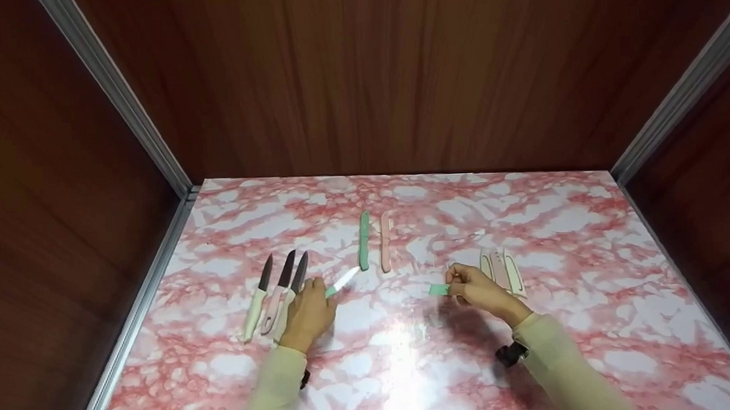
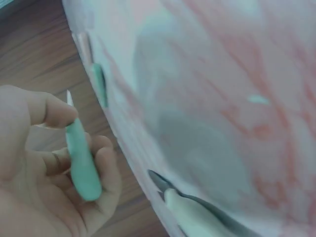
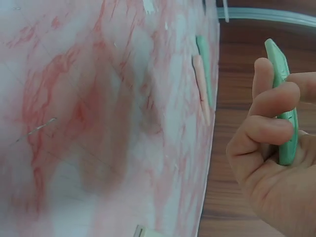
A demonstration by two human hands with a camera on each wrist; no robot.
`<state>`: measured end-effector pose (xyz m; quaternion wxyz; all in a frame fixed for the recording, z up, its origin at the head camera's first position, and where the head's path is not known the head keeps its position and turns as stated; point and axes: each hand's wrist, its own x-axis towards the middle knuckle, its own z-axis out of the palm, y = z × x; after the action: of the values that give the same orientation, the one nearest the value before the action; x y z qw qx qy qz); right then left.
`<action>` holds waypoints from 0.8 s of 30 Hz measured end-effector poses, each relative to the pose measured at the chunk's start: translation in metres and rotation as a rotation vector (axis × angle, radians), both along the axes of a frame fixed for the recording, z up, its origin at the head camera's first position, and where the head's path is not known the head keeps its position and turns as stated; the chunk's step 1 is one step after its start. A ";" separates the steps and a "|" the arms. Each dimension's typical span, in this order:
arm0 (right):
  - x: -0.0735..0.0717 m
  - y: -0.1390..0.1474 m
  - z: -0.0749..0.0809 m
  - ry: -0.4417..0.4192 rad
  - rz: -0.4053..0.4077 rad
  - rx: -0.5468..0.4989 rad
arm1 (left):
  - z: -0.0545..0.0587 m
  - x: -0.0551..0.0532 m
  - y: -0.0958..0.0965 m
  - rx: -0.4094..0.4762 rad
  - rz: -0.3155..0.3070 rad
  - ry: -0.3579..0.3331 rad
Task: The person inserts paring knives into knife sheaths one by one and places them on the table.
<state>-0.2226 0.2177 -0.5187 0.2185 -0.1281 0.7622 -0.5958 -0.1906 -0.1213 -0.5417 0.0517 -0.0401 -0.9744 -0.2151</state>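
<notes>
In the head view my left hand grips a small knife by its green handle, and its pale blade points up and to the right. Across from it, my right hand pinches a flat green blade cover between thumb and fingers, one end sticking out to the left. Knife and cover are well apart, both held above the table. Beside the left hand lie a white-handled knife, a pink-handled knife and a third knife, whose handle the hand partly hides.
A slim green tool and a slim pink tool lie side by side mid-table. Close to the right hand rest a pink cover and pale covers. Brown wooden panels wall in the marbled table.
</notes>
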 end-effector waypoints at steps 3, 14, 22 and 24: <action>0.002 -0.001 0.006 0.007 0.022 0.030 | 0.007 0.002 0.005 0.004 -0.049 0.044; 0.020 -0.009 0.039 0.127 0.104 0.129 | 0.023 0.007 0.029 0.052 -0.263 0.075; 0.024 -0.012 0.043 0.182 0.102 0.183 | 0.022 0.011 0.046 0.044 -0.386 0.133; 0.024 -0.012 0.042 0.198 0.108 0.196 | 0.022 0.012 0.049 0.045 -0.408 0.142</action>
<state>-0.1983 0.2055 -0.4764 0.1856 -0.2050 0.8265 -0.4903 -0.1786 -0.0720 -0.5201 0.0764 -0.2503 -0.9350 -0.2394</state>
